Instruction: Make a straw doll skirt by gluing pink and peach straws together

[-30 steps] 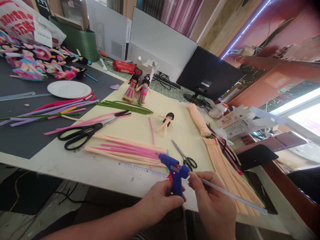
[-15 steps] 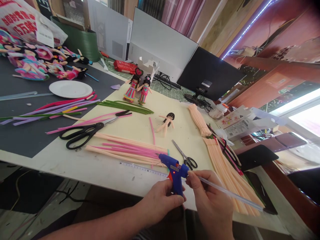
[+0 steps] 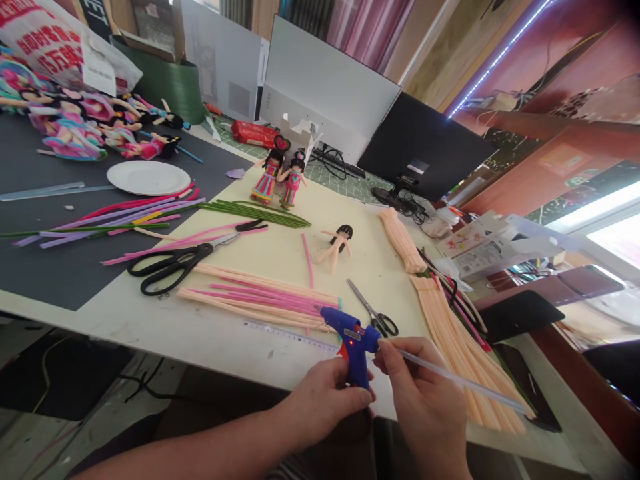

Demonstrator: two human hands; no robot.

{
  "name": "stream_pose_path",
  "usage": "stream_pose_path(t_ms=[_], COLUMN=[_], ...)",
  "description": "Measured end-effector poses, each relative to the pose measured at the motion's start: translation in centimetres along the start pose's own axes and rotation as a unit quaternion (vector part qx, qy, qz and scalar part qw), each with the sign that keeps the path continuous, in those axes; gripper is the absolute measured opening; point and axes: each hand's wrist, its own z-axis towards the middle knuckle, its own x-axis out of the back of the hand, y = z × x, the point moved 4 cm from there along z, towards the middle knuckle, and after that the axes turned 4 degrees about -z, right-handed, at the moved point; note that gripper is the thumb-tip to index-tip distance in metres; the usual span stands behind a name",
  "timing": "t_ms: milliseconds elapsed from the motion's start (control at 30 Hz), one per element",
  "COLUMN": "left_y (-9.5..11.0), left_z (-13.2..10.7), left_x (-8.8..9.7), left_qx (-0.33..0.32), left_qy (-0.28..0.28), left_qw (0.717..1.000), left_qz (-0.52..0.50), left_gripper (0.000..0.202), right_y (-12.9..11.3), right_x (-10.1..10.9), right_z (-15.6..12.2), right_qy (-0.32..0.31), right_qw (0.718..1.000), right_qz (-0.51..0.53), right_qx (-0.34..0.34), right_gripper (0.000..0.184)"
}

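My left hand (image 3: 325,403) is wrapped round the handle of a blue glue gun (image 3: 350,337) at the table's near edge, its red light lit. My right hand (image 3: 423,390) pinches a long clear glue stick (image 3: 465,381) whose front end sits at the back of the gun. Small scissors (image 3: 376,313) lie just beyond the gun. A bare doll with black hair (image 3: 336,244) lies in the middle of the cream mat (image 3: 280,257).
Pink and peach pipe cleaners (image 3: 260,297) and a ruler (image 3: 290,332) lie left of the gun, peach ones (image 3: 460,333) to the right. Large black scissors (image 3: 175,261), a white plate (image 3: 149,177), two dressed dolls (image 3: 280,179) and two monitors (image 3: 350,100) stand farther back.
The glue stick has slid further into the back of the gun, so less of it sticks out to the right. Both hands stay at the table edge; the view shifted slightly.
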Motion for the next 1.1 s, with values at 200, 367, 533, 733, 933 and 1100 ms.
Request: stream_pose_path(t_ms=[200,367,533,733,933,1100], left_y=[-0.1,-0.3,-0.3,0.0,0.3,0.7], left_z=[-0.3,-0.3,-0.3,-0.3,-0.2,-0.1], left_x=[-0.2,-0.4,-0.5,-0.3,0.0,0.1], left_qx=[0.008,0.016,0.044,0.056,0.056,0.053], left_qy=[0.008,0.008,0.020,0.013,0.009,0.000], left_qw=[1.000,0.998,0.997,0.996,0.996,0.997], left_qz=[-0.029,-0.064,-0.065,-0.067,-0.063,-0.059], left_gripper=[0.032,0.033,0.035,0.037,0.036,0.035], right_y=[0.8,1.0,0.5,0.3,1.5,1.8], right_x=[-0.2,-0.4,-0.6,-0.9,-1.6,-2.1], right_z=[0.4,0.5,0.4,0.5,1.0,1.0], right_qy=[-0.032,-0.038,-0.018,-0.011,-0.050,-0.068], right_qw=[0.998,0.997,0.996,0.994,0.984,0.969], right_qz=[0.047,0.063,0.081,0.096,0.161,0.227], right_qx=[-0.026,-0.031,-0.045,-0.059,-0.055,-0.068], right_gripper=[0.030,0.029,0.029,0.029,0.031,0.044])
